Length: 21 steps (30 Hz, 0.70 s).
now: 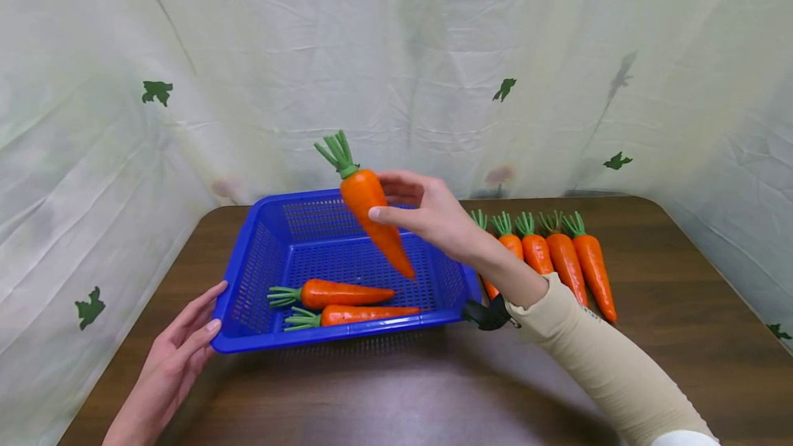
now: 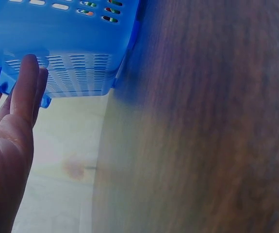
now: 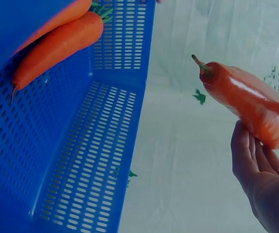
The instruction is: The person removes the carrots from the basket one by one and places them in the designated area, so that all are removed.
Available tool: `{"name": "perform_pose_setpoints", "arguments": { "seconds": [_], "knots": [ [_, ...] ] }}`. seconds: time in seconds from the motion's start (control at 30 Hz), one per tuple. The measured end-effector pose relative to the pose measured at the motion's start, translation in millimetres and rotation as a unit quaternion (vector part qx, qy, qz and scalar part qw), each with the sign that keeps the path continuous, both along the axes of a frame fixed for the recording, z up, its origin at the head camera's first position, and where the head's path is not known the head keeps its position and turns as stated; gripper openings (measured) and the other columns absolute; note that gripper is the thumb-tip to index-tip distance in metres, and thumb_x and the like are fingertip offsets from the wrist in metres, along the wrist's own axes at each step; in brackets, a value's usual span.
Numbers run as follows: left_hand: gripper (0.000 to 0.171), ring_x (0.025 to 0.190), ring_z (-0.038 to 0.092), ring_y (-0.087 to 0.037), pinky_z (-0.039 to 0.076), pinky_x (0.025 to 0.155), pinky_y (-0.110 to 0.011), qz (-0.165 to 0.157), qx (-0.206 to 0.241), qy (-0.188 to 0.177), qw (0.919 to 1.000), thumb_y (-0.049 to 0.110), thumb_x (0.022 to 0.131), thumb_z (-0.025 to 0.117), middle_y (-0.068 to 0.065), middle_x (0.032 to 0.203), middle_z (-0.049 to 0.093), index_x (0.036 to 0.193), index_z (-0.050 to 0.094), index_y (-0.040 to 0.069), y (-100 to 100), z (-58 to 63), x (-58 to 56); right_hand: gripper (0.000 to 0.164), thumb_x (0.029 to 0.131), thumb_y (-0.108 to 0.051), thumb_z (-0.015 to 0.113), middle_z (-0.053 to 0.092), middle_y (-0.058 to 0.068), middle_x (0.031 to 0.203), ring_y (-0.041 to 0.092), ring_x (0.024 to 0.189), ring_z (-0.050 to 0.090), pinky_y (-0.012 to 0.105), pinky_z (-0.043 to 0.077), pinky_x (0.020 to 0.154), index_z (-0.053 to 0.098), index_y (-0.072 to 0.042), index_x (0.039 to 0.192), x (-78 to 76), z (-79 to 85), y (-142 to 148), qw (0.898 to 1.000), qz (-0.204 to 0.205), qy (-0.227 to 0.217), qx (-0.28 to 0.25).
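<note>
My right hand (image 1: 427, 215) pinches an orange carrot (image 1: 362, 195) with green stalks between thumb and fingers. It is held above the blue plastic basket (image 1: 347, 331), stalks up to the left and tip slanting down to the right. In the right wrist view the same carrot (image 3: 246, 99) appears tip first. Two more carrots lie side by side near the basket's front wall: one (image 1: 347, 293) behind, the other (image 1: 372, 314) partly behind the front rim. My left hand (image 1: 176, 353) touches the basket's left rim, its fingers straight in the left wrist view.
Several carrots (image 1: 595, 270) lie in a row on the brown wooden table (image 1: 657, 260) right of the basket, partly covered by my right forearm. A black strap (image 1: 486, 315) is at that wrist. A pale curtain (image 1: 384, 54) with green leaf prints surrounds the table.
</note>
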<state>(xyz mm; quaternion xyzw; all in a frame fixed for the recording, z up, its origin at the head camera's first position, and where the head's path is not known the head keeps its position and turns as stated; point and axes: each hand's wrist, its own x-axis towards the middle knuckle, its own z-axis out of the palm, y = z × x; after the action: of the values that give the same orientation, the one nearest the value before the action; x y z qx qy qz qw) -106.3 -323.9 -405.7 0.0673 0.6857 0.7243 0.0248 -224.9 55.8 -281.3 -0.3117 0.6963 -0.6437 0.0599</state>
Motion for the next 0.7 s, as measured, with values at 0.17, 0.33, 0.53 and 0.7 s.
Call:
{"name": "perform_pose_setpoints", "arguments": {
  "seconds": [0.17,0.33,0.53,0.7],
  "knots": [
    [0.052,0.120,0.056,-0.008,0.052,0.089,-0.028,0.002,-0.005,-0.005,1.0000,0.008,0.106,0.042,-0.001,0.149,0.033,0.156,0.029,0.016,-0.5,0.0,-0.1,0.044,0.090,-0.014,0.073,0.065,0.003,0.122,0.020,0.114,0.060,0.040,0.052,0.090,0.061,-0.011,0.132,4.3,-0.7,8.9,1.000,-0.010,0.005,0.006],
    [0.052,0.120,0.056,-0.008,0.052,0.089,-0.028,0.002,-0.006,-0.005,1.0000,0.009,0.106,0.041,-0.001,0.149,0.034,0.156,0.029,0.016,-0.6,0.5,0.1,0.045,0.089,-0.014,0.073,0.065,0.004,0.122,0.020,0.113,0.061,0.039,0.051,0.092,0.061,-0.011,0.132,7.4,-2.8,18.6,1.000,-0.027,0.008,0.013],
    [0.052,0.120,0.055,-0.007,0.053,0.089,-0.028,0.000,-0.007,-0.006,1.0000,0.009,0.106,0.042,0.000,0.150,0.034,0.156,0.029,0.016,-0.5,0.7,-0.3,0.046,0.089,-0.015,0.074,0.064,0.005,0.124,0.021,0.113,0.061,0.038,0.051,0.092,0.060,-0.010,0.133,9.6,-5.7,32.7,0.999,-0.044,0.003,0.019],
    [0.052,0.121,0.055,-0.006,0.053,0.088,-0.028,0.000,-0.006,-0.007,1.0000,0.009,0.106,0.042,0.001,0.149,0.035,0.156,0.029,0.017,-0.6,0.6,-0.2,0.047,0.089,-0.018,0.075,0.064,0.004,0.124,0.021,0.114,0.060,0.038,0.052,0.090,0.061,-0.013,0.133,11.1,-8.5,45.1,0.998,-0.053,-0.009,0.025]
  ]
}}
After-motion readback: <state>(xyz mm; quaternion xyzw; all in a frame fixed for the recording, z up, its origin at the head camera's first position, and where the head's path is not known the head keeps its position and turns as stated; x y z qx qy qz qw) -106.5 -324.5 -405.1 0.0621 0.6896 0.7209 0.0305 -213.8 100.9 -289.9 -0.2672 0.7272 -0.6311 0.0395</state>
